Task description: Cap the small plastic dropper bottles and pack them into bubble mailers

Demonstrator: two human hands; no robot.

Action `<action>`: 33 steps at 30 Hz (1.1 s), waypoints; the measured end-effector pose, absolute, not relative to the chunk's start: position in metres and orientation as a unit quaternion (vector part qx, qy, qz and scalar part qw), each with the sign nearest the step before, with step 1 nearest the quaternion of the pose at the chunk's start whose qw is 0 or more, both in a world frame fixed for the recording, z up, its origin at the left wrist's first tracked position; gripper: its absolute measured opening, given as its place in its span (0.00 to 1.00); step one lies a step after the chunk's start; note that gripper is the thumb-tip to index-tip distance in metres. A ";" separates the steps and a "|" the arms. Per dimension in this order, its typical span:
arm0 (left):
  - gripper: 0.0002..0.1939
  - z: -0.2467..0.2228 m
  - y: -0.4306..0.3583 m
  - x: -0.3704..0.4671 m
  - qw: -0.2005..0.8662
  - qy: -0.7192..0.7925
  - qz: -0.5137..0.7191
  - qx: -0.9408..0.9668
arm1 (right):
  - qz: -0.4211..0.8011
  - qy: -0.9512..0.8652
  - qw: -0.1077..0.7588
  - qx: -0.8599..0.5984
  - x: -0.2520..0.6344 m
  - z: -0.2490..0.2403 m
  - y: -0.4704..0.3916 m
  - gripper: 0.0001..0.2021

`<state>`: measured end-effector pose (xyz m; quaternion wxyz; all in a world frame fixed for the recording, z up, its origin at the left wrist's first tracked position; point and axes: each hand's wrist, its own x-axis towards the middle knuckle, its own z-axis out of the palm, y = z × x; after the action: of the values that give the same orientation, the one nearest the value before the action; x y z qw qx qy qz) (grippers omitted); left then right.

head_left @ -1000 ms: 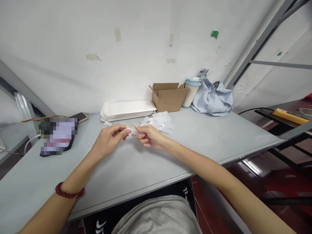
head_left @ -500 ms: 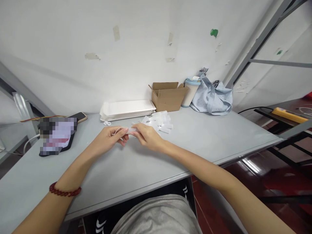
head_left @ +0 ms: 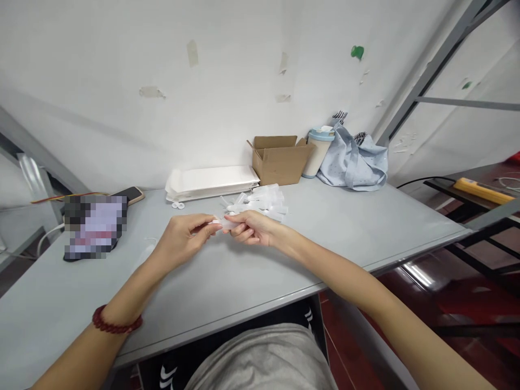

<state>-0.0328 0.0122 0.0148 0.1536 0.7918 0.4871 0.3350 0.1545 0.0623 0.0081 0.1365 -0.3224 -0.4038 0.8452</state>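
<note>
Left hand (head_left: 184, 234), right hand (head_left: 252, 226): grips clamped on translucent plastic piece (head_left: 227, 222), opposite ends, likely for steadiness; similar pieces (head_left: 274, 199) heaped at two o'clock on tabletop (head_left: 227, 292), presumably for easy reach.

Probably a dormitory room or small workroom, hard to say which, judging by the grey desk (head_left: 337, 227), tape-marked white wall (head_left: 227, 108), grey metal frame (head_left: 467, 105) and red floor tiles (head_left: 340, 344).

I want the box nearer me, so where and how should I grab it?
Pinch the box by its near wall's top edge, from above. Its top is open, so that edge should take a grip inside and out, while the cup crowds its right end and the white stack its left.
</note>
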 end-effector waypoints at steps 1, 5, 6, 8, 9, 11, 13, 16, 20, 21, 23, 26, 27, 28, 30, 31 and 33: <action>0.16 0.014 0.012 -0.033 0.154 0.485 0.340 0.791 | 0.851 -0.399 0.124 -0.318 0.156 0.009 0.064 0.16; 0.14 0.017 0.013 -0.034 0.176 0.481 0.360 0.780 | 0.845 -0.425 0.119 -0.303 0.159 0.012 0.064 0.16; 0.14 0.018 0.013 -0.035 0.186 0.481 0.362 0.777 | 0.831 -0.446 0.129 -0.307 0.159 0.013 0.062 0.16; 0.15 0.020 0.015 -0.036 0.210 0.488 0.355 0.769 | 0.782 -0.508 0.168 -0.320 0.157 0.014 0.058 0.17; 0.16 0.021 0.016 -0.037 0.219 0.497 0.346 0.765 | 0.747 -0.546 0.193 -0.327 0.156 0.014 0.056 0.17; 0.19 0.021 0.018 -0.038 0.239 0.517 0.324 0.755 | 0.660 -0.626 0.241 -0.339 0.152 0.012 0.052 0.17; 0.22 0.020 0.020 -0.039 0.270 0.533 0.300 0.744 | 0.553 -0.700 0.277 -0.356 0.148 0.009 0.050 0.19; 0.24 0.017 0.021 -0.038 0.320 0.540 0.269 0.730 | 0.393 -0.779 0.327 -0.363 0.145 0.003 0.050 0.18; 0.24 0.016 0.019 -0.035 0.329 0.535 0.293 0.721 | 0.233 -0.846 0.358 -0.320 0.144 -0.005 0.050 0.13; 0.24 0.015 0.019 -0.034 0.326 0.538 0.301 0.717 | 0.197 -0.862 0.348 -0.312 0.143 -0.007 0.050 0.12; 0.24 0.013 0.019 -0.033 0.320 0.549 0.305 0.709 | 0.147 -0.886 0.311 -0.313 0.142 -0.011 0.049 0.11; 0.25 0.010 0.020 -0.030 0.292 0.563 0.295 0.715 | 0.153 -0.888 0.270 -0.339 0.139 -0.012 0.046 0.13; 0.24 0.009 0.020 -0.029 0.276 0.567 0.291 0.720 | 0.173 -0.883 0.269 -0.344 0.138 -0.011 0.046 0.14; 0.24 0.009 0.020 -0.028 0.255 0.571 0.288 0.725 | 0.199 -0.875 0.273 -0.347 0.138 -0.010 0.045 0.15; 0.24 0.009 0.020 -0.026 0.214 0.577 0.284 0.736 | 0.263 -0.851 0.284 -0.355 0.137 -0.006 0.045 0.17; 0.24 0.009 0.019 -0.025 0.198 0.577 0.283 0.740 | 0.299 -0.835 0.289 -0.359 0.137 -0.004 0.045 0.19; 0.24 0.010 0.017 -0.024 0.180 0.575 0.286 0.745 | 0.387 -0.795 0.295 -0.362 0.138 -0.001 0.046 0.20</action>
<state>-0.0237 0.0169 0.0101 0.1795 0.7455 0.5749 0.2857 0.1377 0.0459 -0.0008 0.2948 -0.3619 -0.7954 0.3865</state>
